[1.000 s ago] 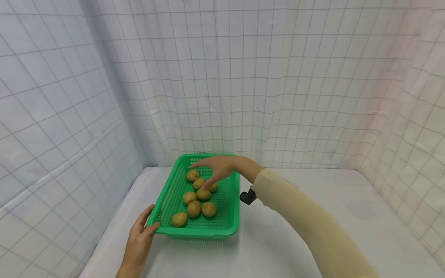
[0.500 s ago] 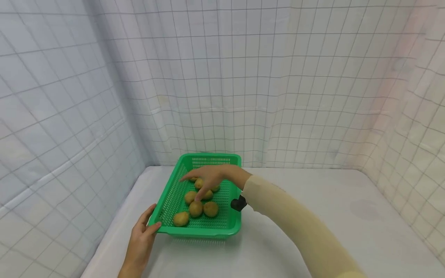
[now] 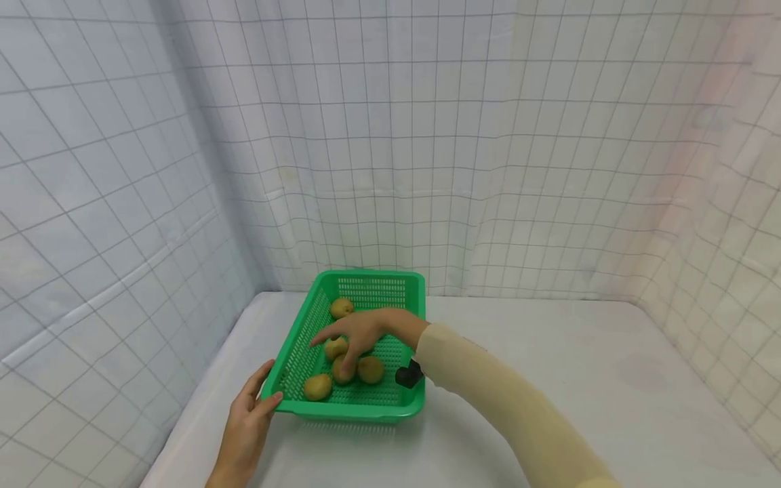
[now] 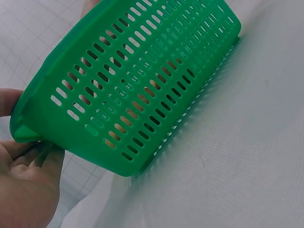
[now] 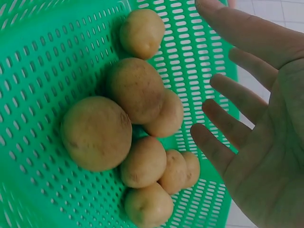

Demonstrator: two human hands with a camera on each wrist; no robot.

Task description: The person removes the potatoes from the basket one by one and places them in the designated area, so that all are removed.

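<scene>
Hovering, right hand [image 3: 360, 331] spread fingers [image 5: 223, 147] loose above potatoes [image 5: 137, 118], heap just below fingertips; left hand [image 3: 247, 420] gripped basket [image 3: 372, 400] near corner on table [image 3: 549, 366].

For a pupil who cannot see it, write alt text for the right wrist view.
An open right hand, fingers spread and holding nothing, hovers over a green slotted basket. Seven brown potatoes lie in the basket, most of them bunched together and touching, with one apart near the top.
</scene>
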